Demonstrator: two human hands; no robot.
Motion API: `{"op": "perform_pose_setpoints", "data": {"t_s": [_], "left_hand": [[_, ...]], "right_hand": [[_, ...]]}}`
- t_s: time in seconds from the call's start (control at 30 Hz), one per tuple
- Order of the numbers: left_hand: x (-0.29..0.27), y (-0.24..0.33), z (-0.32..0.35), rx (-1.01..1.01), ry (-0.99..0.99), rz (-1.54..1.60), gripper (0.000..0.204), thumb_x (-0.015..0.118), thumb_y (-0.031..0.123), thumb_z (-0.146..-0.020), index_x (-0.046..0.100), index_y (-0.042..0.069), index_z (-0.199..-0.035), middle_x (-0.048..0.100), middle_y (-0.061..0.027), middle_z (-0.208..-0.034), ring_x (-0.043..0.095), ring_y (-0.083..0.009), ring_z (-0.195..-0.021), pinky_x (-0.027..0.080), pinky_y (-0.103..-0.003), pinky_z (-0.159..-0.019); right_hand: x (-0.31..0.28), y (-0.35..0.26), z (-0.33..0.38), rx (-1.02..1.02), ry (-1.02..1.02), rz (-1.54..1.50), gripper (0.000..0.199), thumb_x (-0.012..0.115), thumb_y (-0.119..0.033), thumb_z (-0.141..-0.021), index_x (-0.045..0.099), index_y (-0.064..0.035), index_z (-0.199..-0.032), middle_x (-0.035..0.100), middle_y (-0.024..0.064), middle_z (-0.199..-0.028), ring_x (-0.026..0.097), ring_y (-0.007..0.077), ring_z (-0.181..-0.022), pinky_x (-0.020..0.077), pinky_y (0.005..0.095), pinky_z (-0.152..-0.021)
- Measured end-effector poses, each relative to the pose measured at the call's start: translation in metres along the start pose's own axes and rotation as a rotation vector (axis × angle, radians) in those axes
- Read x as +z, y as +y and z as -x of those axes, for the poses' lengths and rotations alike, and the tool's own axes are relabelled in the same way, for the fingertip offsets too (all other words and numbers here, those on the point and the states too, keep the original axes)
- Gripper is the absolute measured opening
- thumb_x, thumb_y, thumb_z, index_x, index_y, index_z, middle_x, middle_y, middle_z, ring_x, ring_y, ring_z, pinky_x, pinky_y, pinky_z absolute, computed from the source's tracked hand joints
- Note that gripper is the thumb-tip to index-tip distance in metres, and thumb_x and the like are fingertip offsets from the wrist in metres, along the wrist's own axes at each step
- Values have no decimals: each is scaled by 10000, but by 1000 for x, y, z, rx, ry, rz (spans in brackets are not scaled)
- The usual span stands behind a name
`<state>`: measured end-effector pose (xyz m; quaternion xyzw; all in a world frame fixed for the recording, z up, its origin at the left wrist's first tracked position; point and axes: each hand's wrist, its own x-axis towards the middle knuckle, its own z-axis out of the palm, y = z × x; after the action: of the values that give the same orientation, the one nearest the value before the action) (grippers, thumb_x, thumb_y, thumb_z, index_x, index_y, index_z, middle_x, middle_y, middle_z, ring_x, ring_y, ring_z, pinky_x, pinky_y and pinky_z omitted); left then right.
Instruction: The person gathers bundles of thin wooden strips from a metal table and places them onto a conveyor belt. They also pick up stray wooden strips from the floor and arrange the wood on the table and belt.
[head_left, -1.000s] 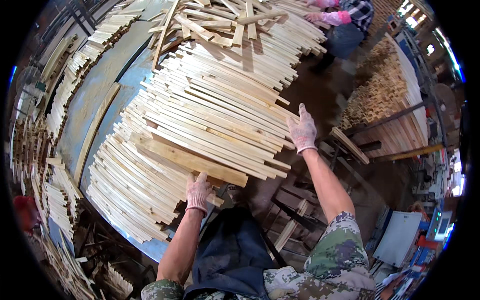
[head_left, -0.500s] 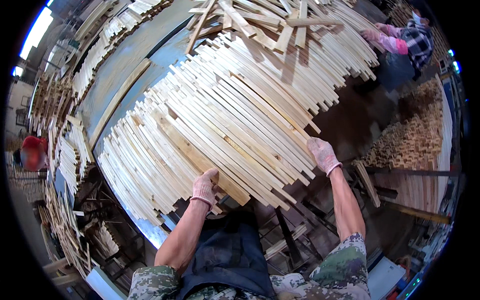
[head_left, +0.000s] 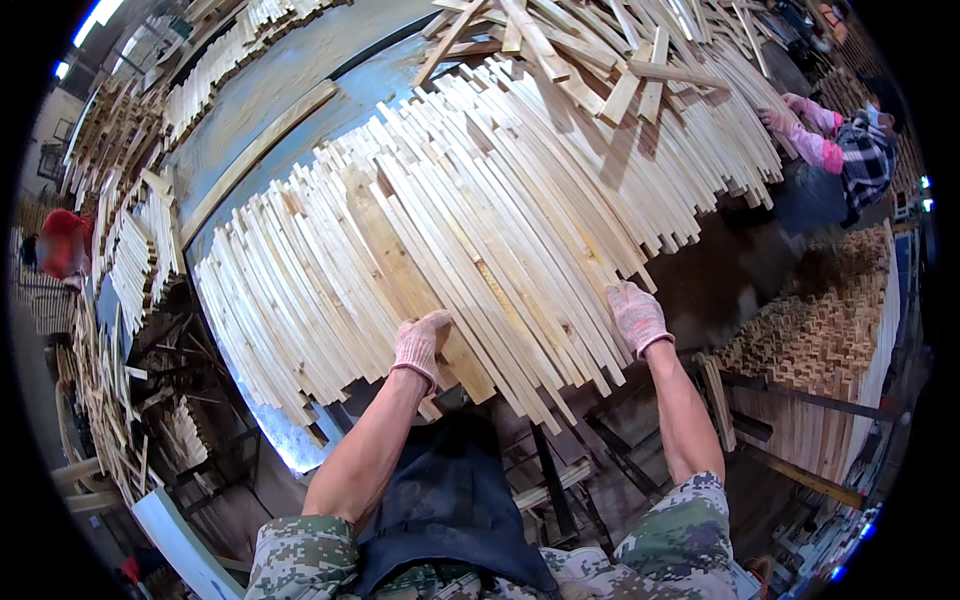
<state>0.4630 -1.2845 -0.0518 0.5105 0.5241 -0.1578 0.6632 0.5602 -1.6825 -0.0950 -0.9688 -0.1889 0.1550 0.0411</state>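
A long row of pale wooden strips lies side by side across the table, pointing away from me. Among them is a wider, yellower board. My left hand, in a pale knitted glove, is closed at this board's near part, its thumb across the top; the other fingers are mostly hidden. At the right, my gloved right hand has its fingers bent against the near end of a wooden strip at the edge of the nearer bunch. Several strips lie between my two hands, their near ends uneven.
Loose boards lie crosswise on the far strips. A co-worker in pink sleeves handles the row's far right end. Stacked wood blocks stand at right, and a long plank lies on the blue-grey tabletop. Another person in red is at left.
The view has turned slightly, shifting the far strips rightward. My left hand has moved a little up the wide board, thumb now lying across it. My right hand stays by the strips' right edge.
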Motion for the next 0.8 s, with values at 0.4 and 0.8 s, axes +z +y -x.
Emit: {"op": "perform_pose_setpoints", "data": {"t_s": [0.4, 0.8], "left_hand": [[-23, -4, 34, 237, 356, -595, 645, 815, 363, -789, 606, -20, -1263, 753, -229, -1082, 750, -384, -979, 583, -449, -896], [-9, -13, 33, 398, 327, -848, 965, 796, 504, -848, 418, -22, -1563, 598, -329, -1415, 630, -425, -1282, 514, -455, -1079]], "right_hand": [[-61, -46, -60, 228, -3, -191, 723, 543, -566, -1004, 606, 19, -1424, 625, 294, -1385, 588, 422, -1312, 458, 479, -1119], [-47, -45, -122, 209, 86, -398, 743, 581, -569, -991, 620, 43, -1411, 609, 281, -1427, 555, 403, -1367, 425, 458, -1162]]}}
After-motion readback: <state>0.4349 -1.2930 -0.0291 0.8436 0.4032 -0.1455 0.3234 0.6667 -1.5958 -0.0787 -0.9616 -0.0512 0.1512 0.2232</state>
